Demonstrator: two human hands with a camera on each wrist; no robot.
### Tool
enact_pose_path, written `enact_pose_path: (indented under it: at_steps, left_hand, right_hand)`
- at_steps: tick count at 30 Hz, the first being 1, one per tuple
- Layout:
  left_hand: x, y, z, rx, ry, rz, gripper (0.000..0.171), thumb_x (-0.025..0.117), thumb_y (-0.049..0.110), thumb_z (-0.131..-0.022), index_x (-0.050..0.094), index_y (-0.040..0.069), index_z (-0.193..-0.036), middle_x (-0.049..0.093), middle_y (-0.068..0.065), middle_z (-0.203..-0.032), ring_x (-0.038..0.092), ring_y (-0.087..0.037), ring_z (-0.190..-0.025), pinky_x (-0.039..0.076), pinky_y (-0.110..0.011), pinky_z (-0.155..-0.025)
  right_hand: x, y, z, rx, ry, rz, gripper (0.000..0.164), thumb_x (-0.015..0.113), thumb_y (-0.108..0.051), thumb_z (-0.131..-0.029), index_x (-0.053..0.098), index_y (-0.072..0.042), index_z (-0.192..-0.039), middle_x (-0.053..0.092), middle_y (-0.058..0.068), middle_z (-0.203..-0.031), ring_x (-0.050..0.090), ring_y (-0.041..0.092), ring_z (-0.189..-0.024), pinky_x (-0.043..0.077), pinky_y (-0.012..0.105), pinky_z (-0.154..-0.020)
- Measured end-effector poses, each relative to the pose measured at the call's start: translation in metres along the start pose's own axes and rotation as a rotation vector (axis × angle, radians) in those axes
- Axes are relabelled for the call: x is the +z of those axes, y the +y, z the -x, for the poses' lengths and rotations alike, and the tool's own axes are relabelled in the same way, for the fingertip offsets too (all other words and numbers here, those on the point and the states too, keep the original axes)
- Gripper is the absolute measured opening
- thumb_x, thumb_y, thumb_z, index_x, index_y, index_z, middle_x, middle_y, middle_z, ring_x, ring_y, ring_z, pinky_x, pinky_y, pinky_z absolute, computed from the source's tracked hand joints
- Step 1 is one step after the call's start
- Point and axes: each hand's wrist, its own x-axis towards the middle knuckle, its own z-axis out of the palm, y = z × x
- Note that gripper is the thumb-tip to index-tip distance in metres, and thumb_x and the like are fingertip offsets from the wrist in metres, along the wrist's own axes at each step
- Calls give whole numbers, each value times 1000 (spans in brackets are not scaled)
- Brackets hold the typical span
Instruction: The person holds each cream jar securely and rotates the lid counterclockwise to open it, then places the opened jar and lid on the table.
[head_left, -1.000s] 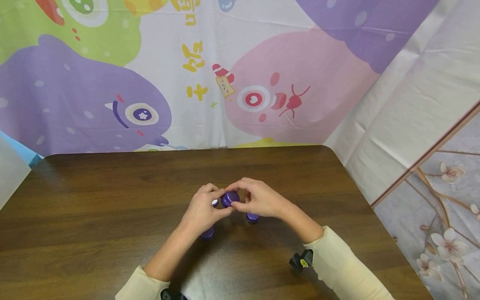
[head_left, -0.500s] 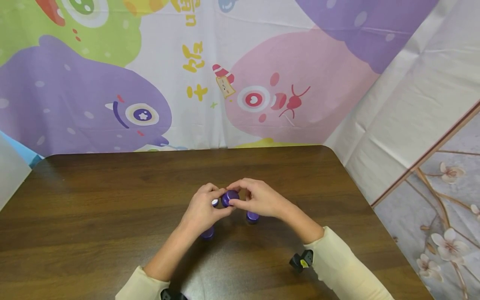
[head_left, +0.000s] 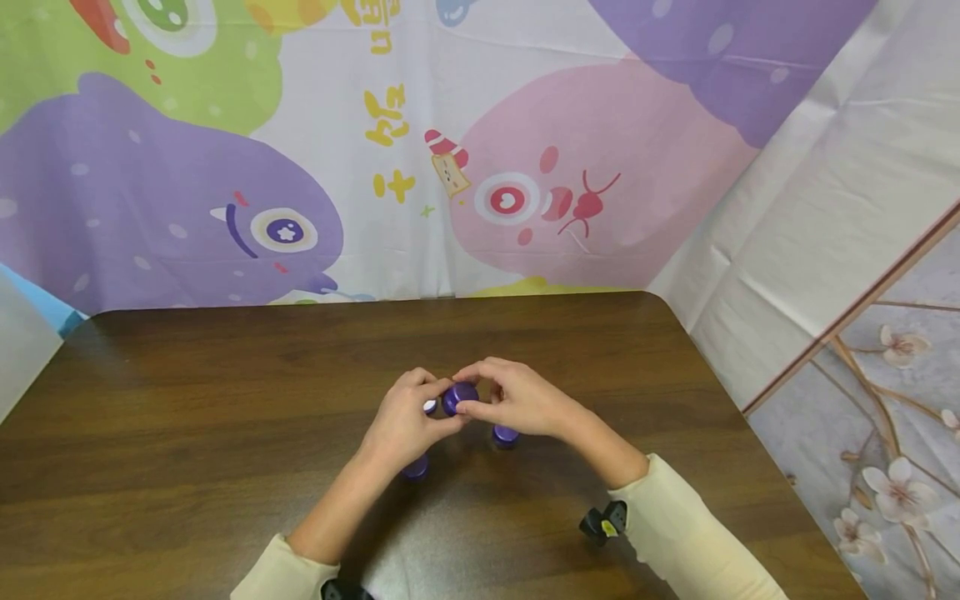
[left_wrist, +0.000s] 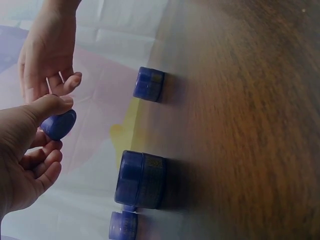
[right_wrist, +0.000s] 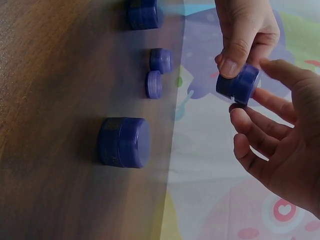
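A small purple screw-top jar (head_left: 459, 399) is held between both hands above the table. My left hand (head_left: 397, 421) grips its lower part; in the right wrist view the left thumb (right_wrist: 230, 67) presses on the jar's side. With thumb and fingers, my right hand (head_left: 525, 402) pinches the lid (right_wrist: 247, 85), which sits on the jar's top. Seen from the left wrist, the jar's rounded base (left_wrist: 59, 125) faces the camera. Two closed purple jars stand nearby: one (head_left: 415, 466) by the left forearm, one (head_left: 506, 435) below the right hand.
Behind my left hand is a small item with a white top (head_left: 430, 405), partly hidden. The right wrist view shows a small purple piece (right_wrist: 161, 60) beside a flatter one (right_wrist: 154, 84). A printed cloth (head_left: 600, 183) hangs behind the brown table (head_left: 225, 375).
My right thumb has slid slightly to the left across the lid. Both hands otherwise stay in place, and the jars on the table have not moved.
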Motion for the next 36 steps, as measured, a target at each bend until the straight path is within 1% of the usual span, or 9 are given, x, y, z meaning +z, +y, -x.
enact_pose_path:
  at_steps: [5,8,11,14,18,24,27,32,36]
  left_hand:
    - [0,0,0,5,-4,0,44,82,22,-70,70,-2,-105,61,-9,-89,55,-20,-82,49,-32,-71]
    - [0,0,0,-12,-13,7,46,81,21,-70,69,-2,-107,61,-9,-89,55,-21,-83,49,-32,-71]
    - [0,0,0,-27,-20,12,47,81,20,-70,68,-3,-109,61,-9,-90,55,-21,-83,49,-32,-72]
    - [0,0,-1,-31,-19,10,47,81,19,-69,68,-3,-109,61,-9,-91,55,-21,-84,50,-33,-73]
    - [-1,0,0,-24,-11,9,46,82,20,-69,69,-3,-107,61,-9,-90,56,-20,-84,50,-33,-73]
    - [0,-1,0,-3,-1,6,46,82,23,-70,69,-2,-106,61,-9,-89,55,-19,-83,50,-31,-70]
    - [-1,-1,0,-8,-5,8,47,82,22,-69,69,-3,-108,61,-8,-89,55,-18,-82,49,-31,-70]
    - [-1,-1,0,-7,-5,10,47,82,21,-69,69,-3,-107,60,-7,-89,55,-19,-83,50,-32,-71]
    - [0,-1,0,9,2,3,45,82,23,-70,70,-2,-104,60,-6,-88,55,-19,-81,50,-30,-69]
  right_hand:
    - [0,0,0,2,-14,4,37,68,-21,-85,59,-14,-121,58,-1,-99,49,6,-64,44,19,-55]
    - [0,0,0,-15,-17,6,38,68,-19,-84,58,-15,-121,57,-1,-100,49,5,-63,44,19,-55]
    - [1,0,0,-32,-6,9,40,69,-21,-84,58,-15,-122,57,-1,-103,48,6,-62,45,19,-55]
    - [1,0,0,-24,4,11,41,69,-25,-85,58,-14,-122,58,-1,-103,48,6,-62,45,19,-55]
    - [1,1,0,-5,-2,7,39,69,-24,-85,59,-13,-121,58,-2,-99,49,6,-63,44,19,-56]
    - [0,-1,-1,-33,-10,11,39,69,-18,-84,58,-14,-121,57,-1,-99,48,6,-63,44,19,-55]
    - [1,-1,-1,-35,-10,18,40,69,-20,-84,58,-15,-122,56,-1,-101,48,6,-63,44,18,-55]
    - [1,0,-1,-2,-2,9,40,68,-27,-86,57,-15,-123,57,-2,-104,49,7,-64,44,19,-56]
    - [0,-1,0,5,0,6,37,67,-25,-87,59,-13,-121,59,-1,-102,48,7,-64,44,19,-56]
